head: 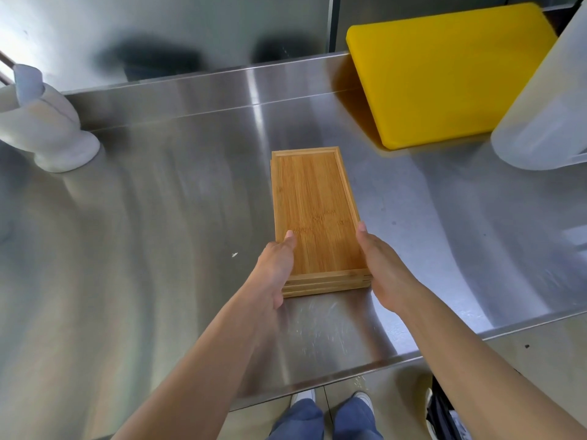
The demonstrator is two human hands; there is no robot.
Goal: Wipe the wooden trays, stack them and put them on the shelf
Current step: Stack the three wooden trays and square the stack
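A stack of three wooden trays point(314, 204) lies on the steel table point(158, 217), long side pointing away from me, edges nearly flush. My left hand point(274, 271) presses against the stack's near left side with the thumb resting on the top tray. My right hand point(384, 271) holds the near right side, thumb along the rim. Both hands grip the stack between them. The fingers under or beside the stack are hidden.
A yellow cutting board point(444, 74) leans against the back wall at the right. A translucent plastic container point(546, 106) stands at the far right. A white stone mortar with a pestle point(41, 122) sits at the left. The table's front edge point(349, 369) runs near my feet.
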